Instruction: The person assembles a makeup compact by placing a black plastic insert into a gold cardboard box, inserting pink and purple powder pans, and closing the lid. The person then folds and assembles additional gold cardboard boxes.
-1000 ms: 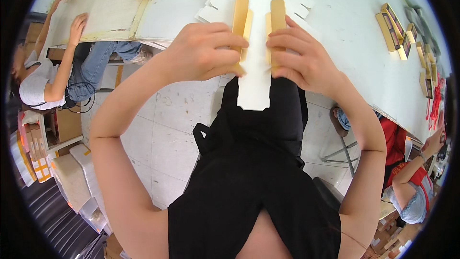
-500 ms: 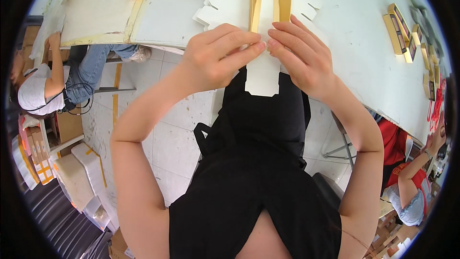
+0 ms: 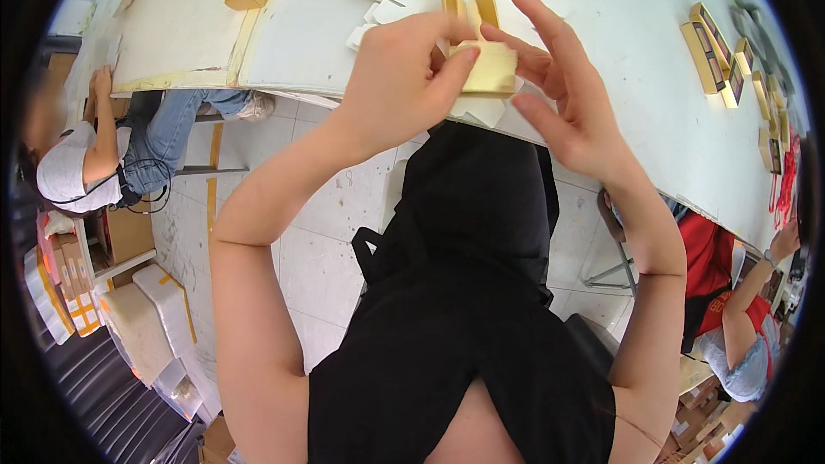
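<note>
A part-folded gold carton [image 3: 492,69] sits at the worktop's [image 3: 640,94] near edge, long axis toward 12 o'clock. The left hand [image 3: 397,77], nearer, clamps it from 9 o'clock; the right hand's [image 3: 574,107] fingers spread apart at 3, contact unclear.

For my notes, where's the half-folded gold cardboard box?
In the head view, the half-folded box is upper centre, between the left hand and right hand, near the white table's edge.
</note>
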### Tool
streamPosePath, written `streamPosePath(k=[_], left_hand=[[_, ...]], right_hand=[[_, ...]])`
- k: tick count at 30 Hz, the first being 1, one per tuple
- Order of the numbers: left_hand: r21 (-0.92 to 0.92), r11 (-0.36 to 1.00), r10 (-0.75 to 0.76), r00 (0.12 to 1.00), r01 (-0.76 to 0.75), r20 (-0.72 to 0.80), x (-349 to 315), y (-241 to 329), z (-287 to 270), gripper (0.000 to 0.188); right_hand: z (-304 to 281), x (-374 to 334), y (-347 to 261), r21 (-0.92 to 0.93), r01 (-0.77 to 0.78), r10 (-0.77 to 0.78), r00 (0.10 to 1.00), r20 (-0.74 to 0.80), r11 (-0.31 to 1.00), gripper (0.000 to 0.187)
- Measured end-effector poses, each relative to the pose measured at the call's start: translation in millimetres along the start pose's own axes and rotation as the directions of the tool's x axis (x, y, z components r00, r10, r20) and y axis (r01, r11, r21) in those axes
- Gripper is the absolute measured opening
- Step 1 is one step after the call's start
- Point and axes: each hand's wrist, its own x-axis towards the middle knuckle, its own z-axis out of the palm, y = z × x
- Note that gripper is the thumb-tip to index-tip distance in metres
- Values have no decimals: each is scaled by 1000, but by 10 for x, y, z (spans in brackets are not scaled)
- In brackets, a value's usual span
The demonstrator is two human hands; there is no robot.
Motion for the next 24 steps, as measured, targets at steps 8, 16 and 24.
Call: streamPosePath(k=[8,16,24], left_hand=[[624,676,383,910,-391,156,491,-136,-151,15],[413,452,417,597,-791,686,1354,-168,-182,14],[591,179,444,601,-786,665,1069,5,-351,11]], right_hand=[[265,-26,162,-781,347,-375,914,157,519,26],[45,216,-16,-689,409,-126,897,423,599,10],[-85,128,-64,-721,282,-100,953,285,633,6]])
